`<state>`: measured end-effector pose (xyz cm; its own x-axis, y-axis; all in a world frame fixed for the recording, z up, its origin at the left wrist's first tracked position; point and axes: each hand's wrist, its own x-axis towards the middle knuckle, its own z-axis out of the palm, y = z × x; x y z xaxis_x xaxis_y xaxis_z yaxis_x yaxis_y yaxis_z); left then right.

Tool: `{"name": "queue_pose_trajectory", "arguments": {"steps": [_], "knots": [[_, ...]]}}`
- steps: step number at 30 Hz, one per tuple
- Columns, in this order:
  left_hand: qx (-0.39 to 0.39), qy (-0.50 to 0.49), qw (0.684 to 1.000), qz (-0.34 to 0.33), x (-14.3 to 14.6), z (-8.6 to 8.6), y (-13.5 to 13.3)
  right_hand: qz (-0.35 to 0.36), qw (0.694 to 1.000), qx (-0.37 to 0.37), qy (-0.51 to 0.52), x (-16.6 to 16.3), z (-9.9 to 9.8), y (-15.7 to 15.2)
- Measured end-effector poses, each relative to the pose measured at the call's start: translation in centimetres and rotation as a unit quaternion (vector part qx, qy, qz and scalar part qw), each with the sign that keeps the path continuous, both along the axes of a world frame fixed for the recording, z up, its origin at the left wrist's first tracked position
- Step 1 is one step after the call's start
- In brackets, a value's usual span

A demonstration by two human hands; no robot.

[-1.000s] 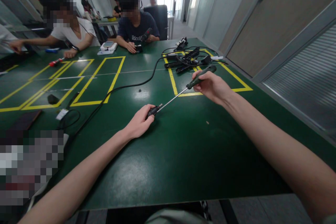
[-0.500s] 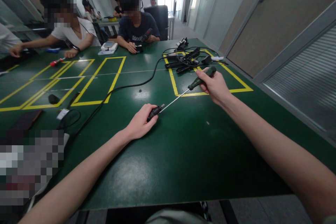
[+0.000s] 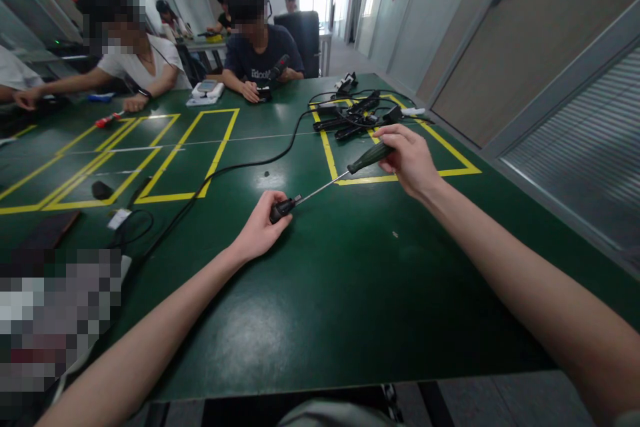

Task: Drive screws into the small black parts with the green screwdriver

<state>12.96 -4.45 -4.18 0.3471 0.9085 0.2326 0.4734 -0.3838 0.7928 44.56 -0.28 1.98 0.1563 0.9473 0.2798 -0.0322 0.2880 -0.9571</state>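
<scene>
My left hand (image 3: pixel 257 228) is closed around a small black piece (image 3: pixel 283 209) with a short metal-looking stub at one end; its exact kind I cannot make out. My right hand (image 3: pixel 413 159) grips the rear of a screwdriver (image 3: pixel 370 157) that has a dark green handle and a thin metal shaft. The shaft slants down to the left and its tip meets the black piece at its near-right end. Whether the tip sits in a screw is too small to see. Both hands are above the green table (image 3: pixel 320 307).
A tangle of black parts and cables (image 3: pixel 360 113) lies within yellow tape at the back right. One black cable (image 3: pixel 240 165) crosses the table leftward. A red screwdriver (image 3: pixel 107 121) and a white device (image 3: pixel 205 92) lie near two co-workers opposite. A dark flat object (image 3: pixel 43 237) lies at left.
My left hand and the black piece have shifted slightly left and up. The screwdriver has followed leftward, and my right fingers have changed their hold on its handle.
</scene>
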Motion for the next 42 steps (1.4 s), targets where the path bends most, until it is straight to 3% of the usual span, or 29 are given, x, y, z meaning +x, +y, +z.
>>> {"name": "queue_pose_trajectory", "arguments": {"steps": [7, 42], "knots": [[-0.082, -0.069, 0.994, -0.031, 0.14, 0.37, -0.12, 0.012, 0.999, 0.001, -0.034, -0.12, -0.21, -0.08], [-0.116, -0.121, 0.986, 0.027, 0.13, 0.8, 0.22, -0.021, 0.997, 0.032, -0.071, -0.79, -0.08, -0.72]]}}
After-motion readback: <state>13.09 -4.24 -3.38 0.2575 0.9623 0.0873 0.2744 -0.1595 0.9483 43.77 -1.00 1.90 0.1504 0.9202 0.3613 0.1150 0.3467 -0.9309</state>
